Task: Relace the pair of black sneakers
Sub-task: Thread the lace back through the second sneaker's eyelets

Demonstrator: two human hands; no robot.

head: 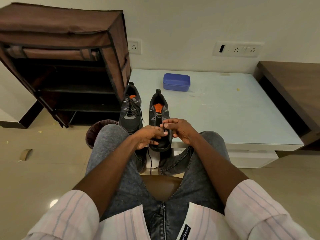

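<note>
Two black sneakers with orange insoles stand on the white low table (225,108), toes toward me. The left sneaker (130,110) is laced, its lace ends loose. The right sneaker (160,118) has bare upper eyelets. Over its toe my left hand (150,135) and my right hand (180,129) each pinch the black shoelace (150,160), which hangs down between my knees past the table edge. Where the lace enters the shoe is hidden behind my fingers.
A blue plastic box (176,82) sits further back on the table. A brown fabric shoe rack (69,66) stands to the left, a dark round bin (97,129) beside my left knee. A dark wooden unit (294,87) borders the table's right side.
</note>
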